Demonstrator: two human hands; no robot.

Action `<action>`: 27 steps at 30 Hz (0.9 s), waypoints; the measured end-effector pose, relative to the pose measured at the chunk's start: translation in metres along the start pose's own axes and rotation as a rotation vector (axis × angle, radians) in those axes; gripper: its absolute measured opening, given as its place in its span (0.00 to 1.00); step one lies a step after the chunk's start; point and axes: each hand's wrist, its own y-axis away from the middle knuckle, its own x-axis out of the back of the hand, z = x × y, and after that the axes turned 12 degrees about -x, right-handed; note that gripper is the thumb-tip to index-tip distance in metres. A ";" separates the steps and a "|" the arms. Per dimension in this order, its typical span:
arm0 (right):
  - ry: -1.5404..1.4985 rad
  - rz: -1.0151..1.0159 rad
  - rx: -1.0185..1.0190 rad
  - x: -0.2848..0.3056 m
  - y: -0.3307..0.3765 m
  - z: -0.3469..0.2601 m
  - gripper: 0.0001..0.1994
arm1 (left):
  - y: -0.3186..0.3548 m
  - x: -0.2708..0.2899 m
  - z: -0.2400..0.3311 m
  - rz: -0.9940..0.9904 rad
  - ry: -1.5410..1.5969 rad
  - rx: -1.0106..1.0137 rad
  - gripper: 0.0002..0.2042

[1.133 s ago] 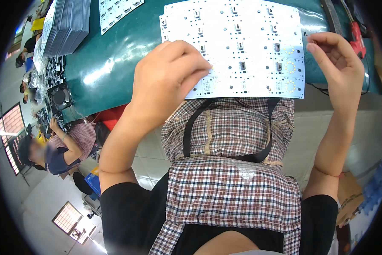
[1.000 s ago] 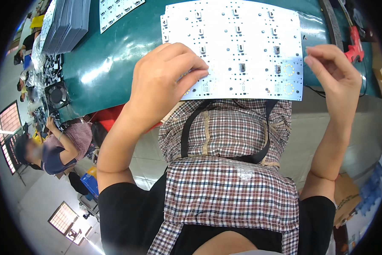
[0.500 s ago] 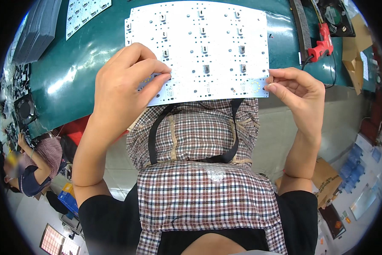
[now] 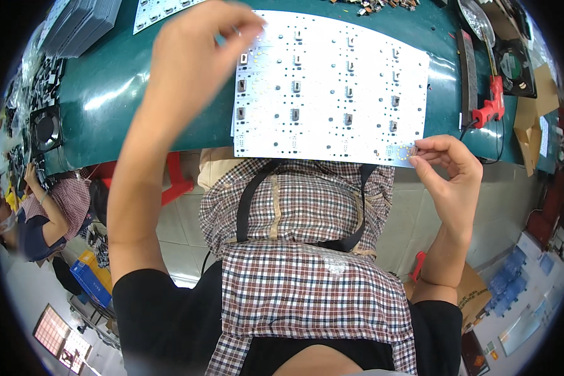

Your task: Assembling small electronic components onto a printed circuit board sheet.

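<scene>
A white circuit board panel (image 4: pixel 322 103) lies at the table's front edge, with several small metal-cased components (image 4: pixel 295 86) standing on it in rows. A second sheet edge shows under its left side. My left hand (image 4: pixel 197 53) is over the panel's upper left corner, thumb and fingers near one another but smeared by motion; whether they hold anything is hidden. At the lower right corner, my right hand (image 4: pixel 448 166) is closed in a pinch, thumb and forefinger at the board's edge. Something tiny seems to sit between those fingertips, too small to name.
Stacked grey-white boards (image 4: pixel 84 28) and another panel (image 4: pixel 159 12) sit at the far left. Loose small parts (image 4: pixel 382 6) lie at the back. A red-handled tool (image 4: pixel 492 103) with a cord, a black fan (image 4: pixel 516 67) and a cardboard box (image 4: pixel 527 135) are at right. Another person (image 4: pixel 47 216) sits left.
My left hand has moved from the panel's lower left part up to its upper left corner. The panel and my right hand sit lower and further right in view, which has shifted too.
</scene>
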 end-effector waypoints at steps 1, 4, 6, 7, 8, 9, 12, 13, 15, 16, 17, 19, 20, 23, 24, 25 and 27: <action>0.027 0.005 0.001 0.000 0.001 0.000 0.12 | -0.008 -0.001 -0.024 0.029 -0.028 0.048 0.09; 0.144 -0.010 0.077 -0.001 0.001 -0.004 0.11 | -0.042 -0.013 -0.057 -0.016 -0.215 0.271 0.09; 0.186 -0.003 0.101 -0.003 0.003 -0.006 0.11 | -0.051 -0.020 -0.062 -0.047 -0.290 0.372 0.10; 0.226 0.005 0.120 -0.003 0.007 -0.008 0.11 | -0.055 -0.026 -0.059 -0.002 -0.244 0.321 0.10; 0.237 0.016 0.101 -0.003 0.008 -0.010 0.11 | -0.060 -0.032 -0.056 0.043 -0.196 0.270 0.11; 0.257 0.020 0.102 -0.004 0.008 -0.012 0.11 | -0.062 -0.035 -0.059 0.036 -0.172 0.262 0.11; 0.285 0.016 0.121 -0.008 0.005 -0.014 0.10 | -0.059 -0.026 -0.063 0.069 -0.206 0.296 0.12; 0.290 0.021 0.145 -0.009 0.004 -0.013 0.10 | -0.059 -0.026 -0.068 0.145 -0.139 0.278 0.11; 0.308 0.032 0.145 -0.008 0.003 -0.011 0.10 | -0.059 -0.026 -0.073 0.261 -0.100 0.181 0.10; 0.323 0.033 0.156 -0.009 0.003 -0.010 0.11 | -0.059 -0.022 -0.075 0.289 -0.043 0.199 0.09; 0.338 0.033 0.170 -0.009 0.003 -0.009 0.11 | -0.058 -0.018 -0.077 0.288 -0.040 0.201 0.09; 0.355 0.019 0.183 -0.009 0.002 -0.010 0.11 | -0.058 -0.009 -0.074 0.328 0.361 0.384 0.07; 0.370 0.007 0.197 -0.009 0.001 -0.010 0.11 | -0.057 -0.007 -0.068 0.357 0.415 0.372 0.07; 0.358 0.005 0.214 -0.012 -0.001 -0.006 0.12 | -0.048 0.000 -0.049 0.357 0.459 0.348 0.06; 0.359 0.003 0.215 -0.012 -0.003 -0.007 0.12 | -0.044 0.002 -0.042 0.359 0.459 0.350 0.06; 0.371 -0.005 0.220 -0.013 -0.004 -0.009 0.12 | -0.038 0.003 -0.035 0.336 0.467 0.333 0.06; 0.382 -0.018 0.228 -0.013 -0.007 -0.010 0.12 | -0.028 0.005 -0.018 0.315 0.472 0.321 0.06</action>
